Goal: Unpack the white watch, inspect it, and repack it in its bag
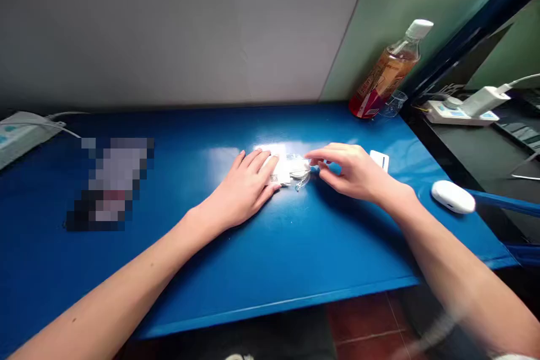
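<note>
My left hand [247, 185] lies flat with its fingers stretched out, pressing on a small white packet [278, 164] with a printed code on the blue table [261, 247]. A clear plastic bag [300, 171] with small metal parts lies just right of the packet. My right hand [352, 171] is curled beside it, thumb and fingertips pinched at the bag's right edge. A small white card [379, 159] lies just behind my right hand.
A bottle of amber drink [390, 70] with a white cap stands at the back right next to a small clear cup [394, 104]. A white oval case [453, 197] rests near the right edge. Power strips sit at the far left [17, 135] and far right [458, 112]. A blurred-out object [109, 183] lies left.
</note>
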